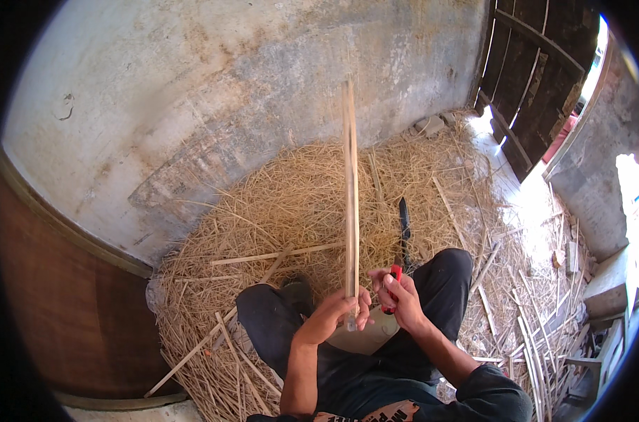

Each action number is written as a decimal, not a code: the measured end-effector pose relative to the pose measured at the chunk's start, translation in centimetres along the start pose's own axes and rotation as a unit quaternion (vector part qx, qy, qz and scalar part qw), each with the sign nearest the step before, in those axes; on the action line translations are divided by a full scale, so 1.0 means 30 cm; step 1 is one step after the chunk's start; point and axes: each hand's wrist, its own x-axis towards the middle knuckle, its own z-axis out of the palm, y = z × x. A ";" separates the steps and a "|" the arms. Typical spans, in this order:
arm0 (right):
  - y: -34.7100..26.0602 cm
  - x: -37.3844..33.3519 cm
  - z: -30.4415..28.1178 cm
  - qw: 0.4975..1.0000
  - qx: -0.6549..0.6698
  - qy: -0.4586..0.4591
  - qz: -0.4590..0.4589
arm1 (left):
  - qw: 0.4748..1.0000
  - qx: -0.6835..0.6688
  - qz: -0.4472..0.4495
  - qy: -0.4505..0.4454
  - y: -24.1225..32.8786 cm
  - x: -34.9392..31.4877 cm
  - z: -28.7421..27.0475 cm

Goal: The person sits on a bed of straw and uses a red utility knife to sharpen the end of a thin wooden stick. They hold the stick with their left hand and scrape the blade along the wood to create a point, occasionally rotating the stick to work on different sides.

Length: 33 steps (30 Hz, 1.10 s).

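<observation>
A long pale wooden strip, seemingly split along its length, rises away from me toward the wall. Its near end is in my left hand, fingers closed around it above my lap. My right hand grips a red-handled utility knife just right of the strip, apart from it. Whether its blade is out I cannot make out. On the straw beyond my right knee lies a dark-bladed knife.
Loose straw covers the floor around my crossed legs, with several thin strips scattered on both sides. A stained wall stands ahead, a brown wooden panel at left, and a dark plank door at far right.
</observation>
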 end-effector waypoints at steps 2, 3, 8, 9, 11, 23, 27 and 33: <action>-0.031 0.009 0.024 1.000 -0.009 -0.009 -0.016 | 1.000 -0.012 -0.004 -0.021 -0.001 0.000 0.006; -0.047 0.013 0.033 1.000 -0.014 -0.014 -0.023 | 0.999 -0.016 -0.007 -0.027 0.001 0.001 0.009; -0.103 0.035 0.048 0.994 -0.087 -0.045 -0.057 | 0.998 -0.007 -0.028 -0.048 -0.013 0.013 0.008; -0.115 0.038 0.051 0.992 -0.105 -0.049 -0.058 | 0.998 -0.006 -0.030 -0.050 -0.017 0.016 0.009; -0.146 0.037 0.082 0.990 -0.118 -0.045 -0.068 | 0.998 -0.006 -0.033 -0.055 -0.026 0.018 0.012; -0.208 0.090 0.108 0.965 -0.229 0.000 -0.129 | 0.998 0.051 0.002 0.032 0.031 -0.013 0.071; -0.235 0.098 0.120 0.956 -0.254 -0.016 -0.145 | 0.998 0.038 -0.019 0.047 0.037 -0.025 0.075; -0.288 0.082 0.132 0.944 -0.301 -0.028 -0.130 | 0.998 0.018 0.010 0.067 0.063 -0.029 0.126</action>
